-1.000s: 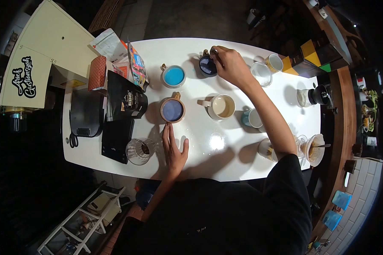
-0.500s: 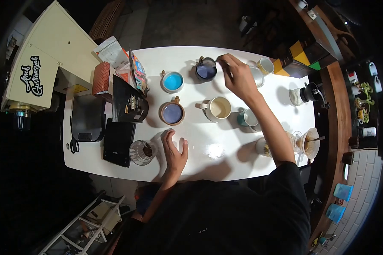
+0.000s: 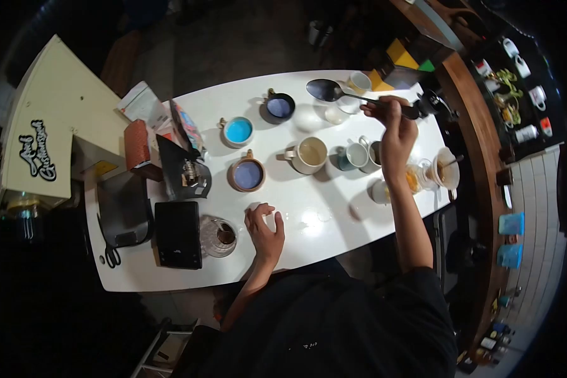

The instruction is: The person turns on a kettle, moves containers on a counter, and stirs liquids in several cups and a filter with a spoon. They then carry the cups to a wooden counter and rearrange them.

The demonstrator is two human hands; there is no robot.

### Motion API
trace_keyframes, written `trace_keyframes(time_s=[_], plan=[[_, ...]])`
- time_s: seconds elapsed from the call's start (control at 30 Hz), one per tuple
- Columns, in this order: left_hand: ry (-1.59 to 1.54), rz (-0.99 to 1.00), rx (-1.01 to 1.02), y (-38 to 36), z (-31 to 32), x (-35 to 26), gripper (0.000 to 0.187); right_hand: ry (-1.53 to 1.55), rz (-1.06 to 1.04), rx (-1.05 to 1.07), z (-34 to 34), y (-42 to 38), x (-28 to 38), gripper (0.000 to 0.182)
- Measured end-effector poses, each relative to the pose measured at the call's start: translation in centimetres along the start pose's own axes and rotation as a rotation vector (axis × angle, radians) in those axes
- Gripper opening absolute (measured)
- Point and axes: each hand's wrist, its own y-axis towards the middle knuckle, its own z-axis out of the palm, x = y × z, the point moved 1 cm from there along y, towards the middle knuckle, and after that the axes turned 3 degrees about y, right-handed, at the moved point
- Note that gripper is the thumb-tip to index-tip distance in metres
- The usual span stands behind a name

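My right hand grips the dark handle of a large spoon and holds it above the far right part of the table, its bowl pointing left. Below the spoon, a teal cup and a cream mug stand upright. My left hand, empty with fingers loosely curled and apart, is at the table's near side. Beside it sits a ribbed glass server. A brown-rimmed cup, a cup with a turquoise inside and a dark blue cup stand farther off.
A black scale, scissors, coffee bags and a cream machine line the left side. On the right are a dripper and a hand grinder. Boxes stand at the far right corner.
My right hand has moved right with the spoon, away from the dark blue cup. My left hand stays near the glass server. The view has shifted and turned slightly.
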Motion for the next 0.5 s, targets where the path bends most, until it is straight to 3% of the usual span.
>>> trace_keyframes(time_s=[0.17,0.2,0.3,0.37,0.5], plan=[[0.054,0.014,0.022,-0.2,-0.1,-0.4,0.021,0.273,0.305,-0.323,-5.4,-6.9,5.0,0.033],[0.058,-0.006,0.014,-0.3,-0.2,-0.7,0.011,0.277,0.327,-0.333,-6.6,-8.7,5.9,0.032],[-0.068,-0.054,0.037,-1.1,-0.5,-1.6,0.004,0.328,0.381,-0.368,-10.8,-13.6,8.1,0.031],[-0.236,-0.094,0.062,-2.7,0.1,-3.0,0.009,0.352,0.332,-0.391,-14.3,-16.2,9.5,0.032],[-0.383,0.024,0.501,-7.0,0.6,-14.2,0.014,0.401,0.261,-0.518,-22.8,-20.8,13.0,0.032]])
